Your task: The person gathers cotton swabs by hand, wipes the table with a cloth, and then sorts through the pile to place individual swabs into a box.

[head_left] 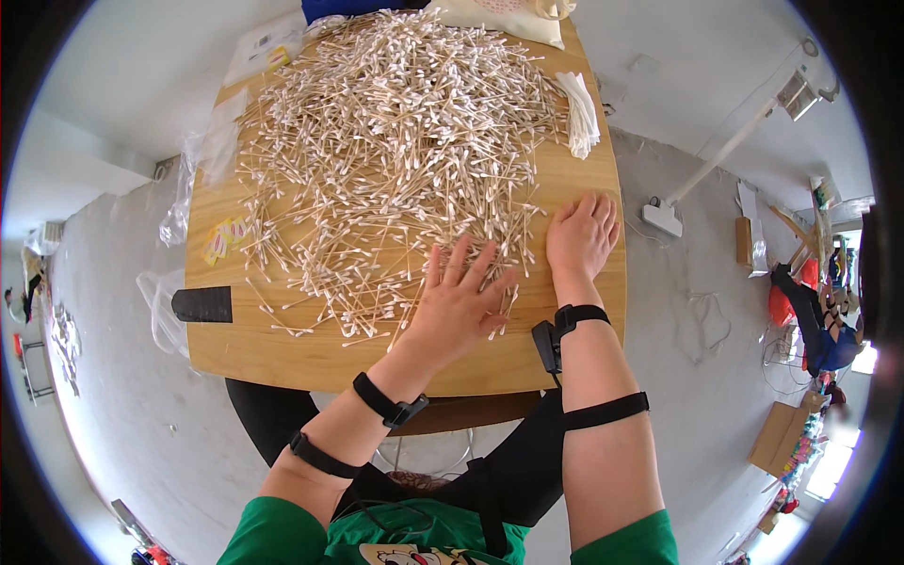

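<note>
A wide heap of cotton swabs [395, 122] with wooden sticks and white tips covers much of the wooden table [273, 358]. It is highest at the far side, and single swabs lie loose toward me. My left hand [461, 294] rests on the near right edge of the heap, fingers spread over the swabs and grasping none that I can see. To the right of the heap, my right hand [584, 235] lies palm down on the bare wood by the table's right edge. Nothing shows in it.
A white folded plastic bundle [581, 115] lies at the table's right edge. Yellow labels [224, 239], a black strip [202, 304] and clear plastic bags [221, 137] are along the left. A cream cloth bag [508, 17] sits at the far edge.
</note>
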`<state>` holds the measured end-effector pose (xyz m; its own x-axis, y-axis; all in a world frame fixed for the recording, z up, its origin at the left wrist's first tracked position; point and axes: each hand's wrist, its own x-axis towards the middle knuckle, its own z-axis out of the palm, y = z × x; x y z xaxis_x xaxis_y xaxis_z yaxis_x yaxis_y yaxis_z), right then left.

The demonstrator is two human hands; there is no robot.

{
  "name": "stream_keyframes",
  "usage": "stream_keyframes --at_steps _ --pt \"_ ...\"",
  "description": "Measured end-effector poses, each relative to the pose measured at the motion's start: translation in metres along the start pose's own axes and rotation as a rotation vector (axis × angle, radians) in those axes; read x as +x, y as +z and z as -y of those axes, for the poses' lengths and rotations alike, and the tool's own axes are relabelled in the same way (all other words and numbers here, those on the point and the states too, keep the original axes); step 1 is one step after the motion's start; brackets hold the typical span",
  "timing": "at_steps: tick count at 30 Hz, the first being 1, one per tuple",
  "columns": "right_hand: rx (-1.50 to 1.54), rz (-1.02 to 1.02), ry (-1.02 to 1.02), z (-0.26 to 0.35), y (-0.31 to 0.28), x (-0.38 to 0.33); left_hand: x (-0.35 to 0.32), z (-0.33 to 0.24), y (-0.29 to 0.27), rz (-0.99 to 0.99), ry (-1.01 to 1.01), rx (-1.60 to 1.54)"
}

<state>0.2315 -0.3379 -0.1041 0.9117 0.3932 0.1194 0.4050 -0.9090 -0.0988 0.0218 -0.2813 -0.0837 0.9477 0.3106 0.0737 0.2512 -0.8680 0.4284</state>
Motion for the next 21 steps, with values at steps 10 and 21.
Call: stream_keyframes --at_steps 10,21 --pt "0.030 -0.020 0.000 -0.005 0.002 0.002 -0.046 0.031 -0.006 -0.054 -0.411 0.157" --pt "0.024 0.004 0.002 -0.003 -0.001 0.002 -0.017 -0.008 0.011 -0.120 -0.207 0.054"
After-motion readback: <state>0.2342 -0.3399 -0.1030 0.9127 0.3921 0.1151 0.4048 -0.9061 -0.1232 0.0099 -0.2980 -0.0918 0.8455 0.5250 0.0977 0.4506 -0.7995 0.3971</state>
